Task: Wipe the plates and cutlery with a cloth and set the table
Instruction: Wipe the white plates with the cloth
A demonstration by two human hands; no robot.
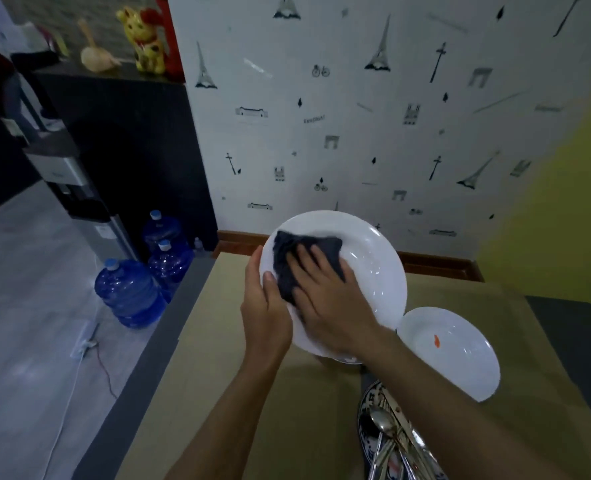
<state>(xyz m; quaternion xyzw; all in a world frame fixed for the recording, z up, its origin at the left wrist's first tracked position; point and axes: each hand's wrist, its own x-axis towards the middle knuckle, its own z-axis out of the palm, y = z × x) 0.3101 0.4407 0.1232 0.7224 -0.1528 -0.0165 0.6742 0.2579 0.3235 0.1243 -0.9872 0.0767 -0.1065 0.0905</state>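
Note:
A large white plate (pixel 373 258) is held tilted up above the brown table (pixel 252 393). My left hand (pixel 266 313) grips its left rim, thumb on the front face. My right hand (pixel 328 299) presses a dark grey cloth (pixel 287 258) flat against the plate's face with straight fingers. A second white plate (pixel 460 355) with a small orange mark lies on the table to the right. Near the bottom edge, spoons and other cutlery (pixel 391 441) lie on a blue-patterned plate (pixel 365 410), partly hidden by my right forearm.
The table stands against a wall papered with Eiffel tower drawings. On the floor to the left are three blue water bottles (pixel 127 292), a water dispenser (pixel 79 202) and a white cable (pixel 79 358). A dark cabinet (pixel 131 133) carries a yellow cat figure (pixel 145 39).

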